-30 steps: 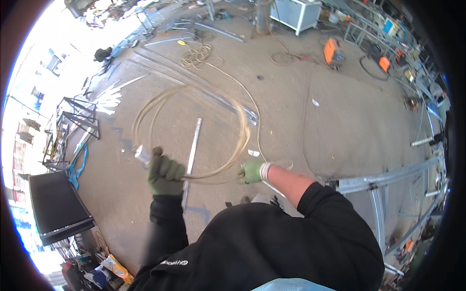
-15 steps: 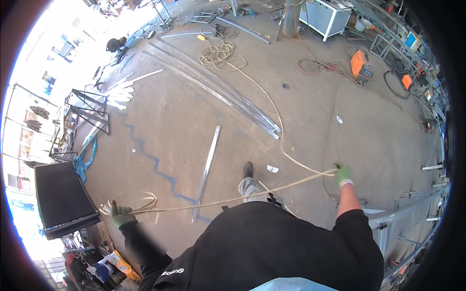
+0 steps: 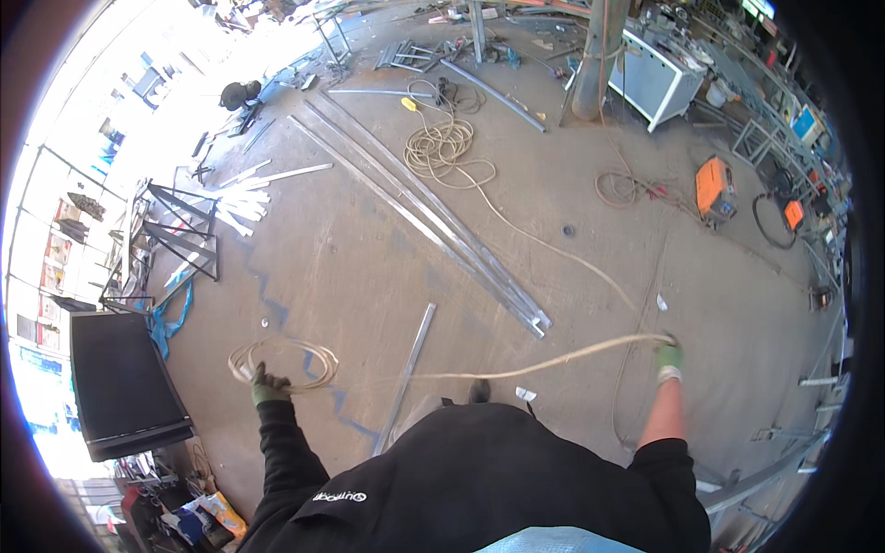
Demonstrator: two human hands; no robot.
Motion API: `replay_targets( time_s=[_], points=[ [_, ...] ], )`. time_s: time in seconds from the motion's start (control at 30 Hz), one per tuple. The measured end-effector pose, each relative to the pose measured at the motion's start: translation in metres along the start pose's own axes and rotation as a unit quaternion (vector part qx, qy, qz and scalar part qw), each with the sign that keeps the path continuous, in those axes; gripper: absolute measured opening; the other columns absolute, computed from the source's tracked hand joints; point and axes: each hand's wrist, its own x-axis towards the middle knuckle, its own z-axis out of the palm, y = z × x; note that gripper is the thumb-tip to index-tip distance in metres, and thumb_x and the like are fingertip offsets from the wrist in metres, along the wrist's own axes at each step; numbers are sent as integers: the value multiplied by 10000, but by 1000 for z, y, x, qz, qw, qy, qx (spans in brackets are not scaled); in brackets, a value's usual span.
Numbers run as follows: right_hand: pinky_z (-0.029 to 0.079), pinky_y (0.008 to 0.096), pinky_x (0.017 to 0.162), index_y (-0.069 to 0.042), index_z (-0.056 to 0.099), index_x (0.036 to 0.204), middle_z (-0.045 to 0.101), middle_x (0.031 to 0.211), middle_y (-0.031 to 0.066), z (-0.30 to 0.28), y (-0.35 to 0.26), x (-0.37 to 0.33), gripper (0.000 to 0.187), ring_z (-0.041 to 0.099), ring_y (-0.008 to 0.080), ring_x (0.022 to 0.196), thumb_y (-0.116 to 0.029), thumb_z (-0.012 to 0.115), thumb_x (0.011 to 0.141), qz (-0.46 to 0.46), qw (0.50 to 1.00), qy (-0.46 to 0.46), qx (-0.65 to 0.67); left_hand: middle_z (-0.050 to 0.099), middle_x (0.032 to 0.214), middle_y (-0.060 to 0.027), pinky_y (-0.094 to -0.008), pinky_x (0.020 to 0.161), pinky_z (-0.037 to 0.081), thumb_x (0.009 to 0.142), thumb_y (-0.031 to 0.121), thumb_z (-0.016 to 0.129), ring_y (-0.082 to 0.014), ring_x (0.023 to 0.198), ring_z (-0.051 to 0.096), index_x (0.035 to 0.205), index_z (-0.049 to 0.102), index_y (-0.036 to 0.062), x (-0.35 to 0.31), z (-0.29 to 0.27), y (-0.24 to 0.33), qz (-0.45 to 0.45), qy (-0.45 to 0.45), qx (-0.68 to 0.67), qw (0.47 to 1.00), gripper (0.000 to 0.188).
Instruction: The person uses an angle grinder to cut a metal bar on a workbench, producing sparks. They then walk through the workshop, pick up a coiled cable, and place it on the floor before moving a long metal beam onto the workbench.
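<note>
Both my hands wear green work gloves. My left hand (image 3: pixel 269 383) is closed round a bundle of beige cable loops (image 3: pixel 318 362), which hang out on both sides of the fist. Out to the right, my right hand (image 3: pixel 668 353) grips the same beige cable (image 3: pixel 544 363). Between the hands the cable spans in front of my body, sagging slightly and blurred near the left part. From the right hand the line runs away over the floor to a larger loose coil (image 3: pixel 438 149), with a yellow connector (image 3: pixel 409 105) beside it.
Long metal profiles (image 3: pixel 433 226) lie across the floor ahead, and a shorter bar (image 3: pixel 406 373) lies close to my feet. On the left stand a black panel (image 3: pixel 129 382) and a dark metal frame (image 3: pixel 184 230). An orange machine (image 3: pixel 713 189) and a grey-white cabinet (image 3: pixel 653 78) are at the right.
My left hand has moved right and forward with the loops, which now spread wider. My right hand has shifted slightly right and down. The view has tilted, and I stand nearer the metal bar.
</note>
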Motion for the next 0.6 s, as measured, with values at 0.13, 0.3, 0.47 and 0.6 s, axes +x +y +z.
replay_targets(
  time_s=[0.13,0.3,0.47,0.6],
  points=[
    [505,323,654,-46,757,995,713,808,48,106,-125,-41,296,634,152,705,-325,698,914,-48,929,-287,-231,339,589,66,-321,511,384,936,165,642,-133,469,333,1091,633,179,11,105,-67,-35,-81,104,991,156],
    [543,322,636,50,719,972,725,853,92,131,-175,-71,445,650,155,672,-393,695,934,94,906,-402,-90,522,652,-32,-408,559,512,958,138,602,-220,537,534,1166,616,42,41,192,-129,-135,-188,227,946,229],
    [556,343,623,33,737,902,721,789,128,121,-162,-42,399,680,190,648,-364,701,878,135,944,-205,-222,583,688,-53,-406,581,538,922,106,675,-219,567,578,1099,671,13,87,281,-226,-189,-214,328,900,201],
    [554,435,714,41,733,927,723,829,225,148,-233,9,421,720,338,776,-369,672,857,53,964,-87,-247,635,692,-59,-377,533,514,891,234,764,-200,559,619,967,702,28,106,401,-284,-179,-292,441,829,228]
  ],
)
